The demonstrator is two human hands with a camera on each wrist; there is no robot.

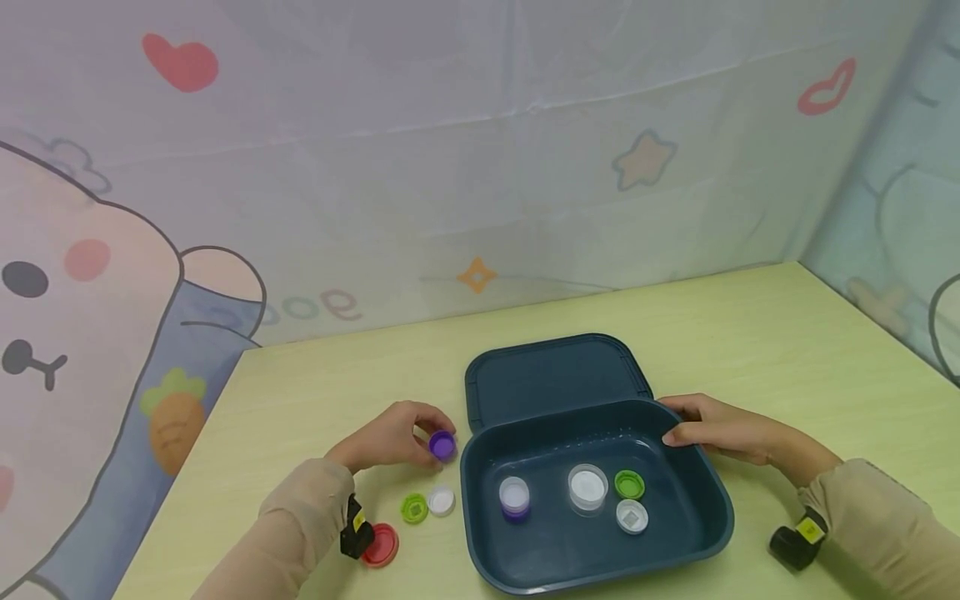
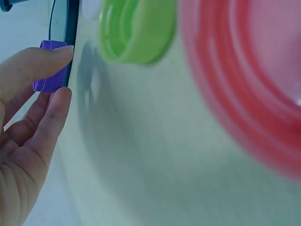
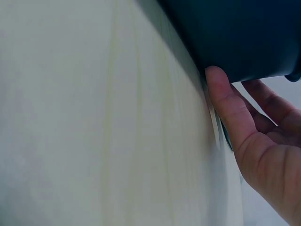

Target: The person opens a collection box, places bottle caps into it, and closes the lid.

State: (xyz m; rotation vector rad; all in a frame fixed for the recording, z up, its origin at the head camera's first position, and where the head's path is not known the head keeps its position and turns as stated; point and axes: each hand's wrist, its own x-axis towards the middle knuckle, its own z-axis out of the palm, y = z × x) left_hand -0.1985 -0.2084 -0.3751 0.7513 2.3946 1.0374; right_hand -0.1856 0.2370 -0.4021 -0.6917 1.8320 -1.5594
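My left hand [image 1: 396, 435] pinches a purple bottle cap [image 1: 442, 447] between thumb and fingers, left of a dark blue tray-like box [image 1: 570, 567]. In the left wrist view the purple cap [image 2: 51, 81] shows ridged sides. My right hand [image 1: 723, 431] grips the box's far right corner, thumb over the rim. From the right wrist, the box wall [image 3: 244, 40] rises beside the fingers. Inside the box are a pale cap [image 1: 514, 493] on a purple one [image 1: 516, 515], a white cap in a clear ring [image 1: 588, 487], a green cap [image 1: 629, 484] and a small white cap [image 1: 632, 517].
Left of the box, a green cap [image 1: 413, 508], a white cap [image 1: 441, 501] and a red lid [image 1: 381, 546] lie on the pale yellow table [image 1: 810, 350]. Behind the box lies its dark blue lid [image 1: 555, 379]. A printed cloth [image 1: 420, 167] hangs along the back.
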